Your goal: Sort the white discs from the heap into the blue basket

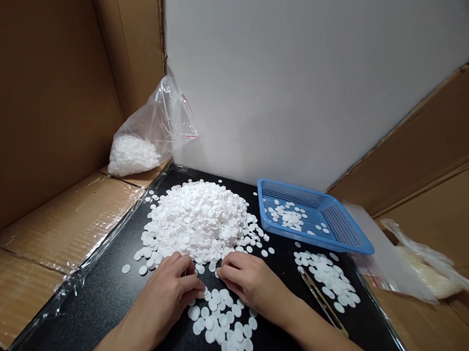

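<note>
A large heap of small white discs lies on the black tabletop. My left hand is at its front edge, fingers curled and the thumb bent in toward them. Whatever may be between those fingertips is hidden. Facing it from the other side is my right hand, its fingers closed together with a white disc at their tips. Between my forearms, closer to me, is a loose spread of white discs. Some discs overlap; others lie flat alone.
A blue perforated basket holds some discs at the right. Metal tweezers lie beside another group of discs. A clear bag of white pieces stands at the back left. Another plastic bag lies right, near cardboard walls.
</note>
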### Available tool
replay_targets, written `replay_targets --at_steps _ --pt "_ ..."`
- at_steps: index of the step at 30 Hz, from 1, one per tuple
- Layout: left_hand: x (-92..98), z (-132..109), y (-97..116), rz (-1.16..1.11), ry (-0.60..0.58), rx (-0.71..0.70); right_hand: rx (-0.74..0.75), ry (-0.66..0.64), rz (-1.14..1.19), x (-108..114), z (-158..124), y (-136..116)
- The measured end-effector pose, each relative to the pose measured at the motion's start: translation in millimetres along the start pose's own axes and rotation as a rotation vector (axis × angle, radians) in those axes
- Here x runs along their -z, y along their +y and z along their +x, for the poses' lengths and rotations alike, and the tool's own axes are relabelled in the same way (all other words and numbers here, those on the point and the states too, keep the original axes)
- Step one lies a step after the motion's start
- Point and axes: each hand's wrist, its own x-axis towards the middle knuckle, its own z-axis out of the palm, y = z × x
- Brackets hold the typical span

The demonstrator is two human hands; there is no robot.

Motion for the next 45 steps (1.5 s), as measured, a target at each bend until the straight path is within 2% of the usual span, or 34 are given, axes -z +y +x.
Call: replay_targets --at_steps 3,6,9,19,26,29,32,36,40,45 --pt "6.2 -1.5 -6.0 -0.09 0.039 0.069 0.026 -0.016 -0.069 0.4 2.5 -1.0" --pt "11.8 -4.8 -10.7 -0.128 0.124 0.169 -0.022 -0.014 0.032 0.8 4.4 -1.5" --pt "13.1 -7.4 -11.6 -0.124 0.151 0.183 -0.066 0.008 0.125 0.2 3.3 -1.6" --pt "1.9 -7.6 -11.8 0.068 0.099 0.113 -0.171 0.067 0.13 -5.1 1.4 -10.5" --pt "5.9 -5.1 -0.6 0.021 0.181 -0.018 -0.339 0.126 0.295 0.2 5.4 -12.7" --pt "2.9 -3.4 8.5 0.025 0.133 -0.1 -0.427 0.125 0.352 3.9 5.0 -10.8" --pt "-2.7 -3.2 12.0 0.045 0.062 -0.129 -0.495 0.052 0.447 7.0 4.1 -10.6" --pt "-8.8 -4.9 8.7 0.022 0.056 -0.078 -0.477 0.002 0.406 9.3 3.5 -11.6" --pt "-5.4 -5.5 3.3 -0.048 0.055 -0.021 -0.44 -0.013 0.278 11.4 2.7 -11.7" --pt "7.4 -4.1 -5.4 -0.039 0.179 0.125 -0.419 -0.03 0.272 12.1 2.8 -14.6"
